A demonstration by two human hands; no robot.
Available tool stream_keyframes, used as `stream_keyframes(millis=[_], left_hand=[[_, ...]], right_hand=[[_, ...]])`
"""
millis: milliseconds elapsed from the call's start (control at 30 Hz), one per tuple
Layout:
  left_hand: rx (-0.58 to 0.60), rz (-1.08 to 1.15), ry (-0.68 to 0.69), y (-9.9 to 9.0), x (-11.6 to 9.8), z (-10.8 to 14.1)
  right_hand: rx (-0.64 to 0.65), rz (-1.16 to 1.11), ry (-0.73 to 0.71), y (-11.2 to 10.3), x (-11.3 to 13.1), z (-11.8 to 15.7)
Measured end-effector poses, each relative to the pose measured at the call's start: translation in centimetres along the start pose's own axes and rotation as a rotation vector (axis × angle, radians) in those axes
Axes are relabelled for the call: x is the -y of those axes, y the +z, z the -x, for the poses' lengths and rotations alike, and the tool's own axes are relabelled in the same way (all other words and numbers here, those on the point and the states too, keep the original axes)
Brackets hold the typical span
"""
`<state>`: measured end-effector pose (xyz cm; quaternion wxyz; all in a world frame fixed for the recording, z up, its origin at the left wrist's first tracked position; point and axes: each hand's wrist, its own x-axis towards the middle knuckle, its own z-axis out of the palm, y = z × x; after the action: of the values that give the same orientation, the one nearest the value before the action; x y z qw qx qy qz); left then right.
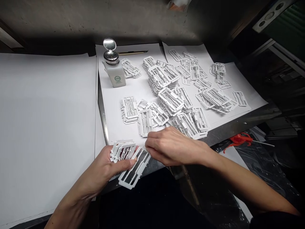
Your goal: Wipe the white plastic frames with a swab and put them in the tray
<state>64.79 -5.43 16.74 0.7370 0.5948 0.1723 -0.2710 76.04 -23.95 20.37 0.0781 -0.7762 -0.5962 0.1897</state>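
Paper-covered bench (111,105); left hand (100,171) cradles plastic frames (122,151); right hand (171,146) curled beside.

The person's left hand (100,171) cradled a small stack of white plastic frames (122,151) just off the near edge of the paper sheet (111,111), its thumb lying across a looser frame (134,168). The right hand (173,146) hung just beside them, fingers curled and holding nothing. Across the sheet lay heaped frames (170,95), and at its far left stood a dispenser bottle (114,71) with its metal lid flipped up. Left of the sheet lay a wider white board (47,127); below its right side, a red-handled tool (240,138) rested on dark plastic.
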Motion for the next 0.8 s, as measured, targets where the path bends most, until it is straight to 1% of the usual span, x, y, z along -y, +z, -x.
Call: stream_keyframes(millis=[167,333,467,533,600,700,800], left_hand=[[-0.013,0.084,-0.033,0.2,-0.1,0.0],[-0.080,0.166,-0.116,0.3,-0.1,0.1],[-0.105,0.181,-0.123,0.3,-0.1,0.1],[-0.105,0.172,-0.116,0.4,-0.1,0.1],[-0.080,0.152,-0.105,0.5,-0.1,0.0],[-0.038,0.117,-0.081,0.5,0.0,0.0],[-0.030,0.095,-0.057,0.4,-0.1,0.2]], right_hand=[[-0.026,-0.110,0.049,0.4,-0.4,0.2],[-0.012,-0.217,0.120,1.0,-1.0,1.5],[-0.022,-0.277,0.152,1.2,-1.2,2.1],[-0.055,-0.317,0.139,1.0,-1.1,1.8],[-0.079,-0.342,0.106,0.7,-1.0,1.4],[-0.061,-0.324,0.054,0.2,-0.8,0.8],[-0.025,-0.270,0.034,-0.3,-0.7,0.7]])
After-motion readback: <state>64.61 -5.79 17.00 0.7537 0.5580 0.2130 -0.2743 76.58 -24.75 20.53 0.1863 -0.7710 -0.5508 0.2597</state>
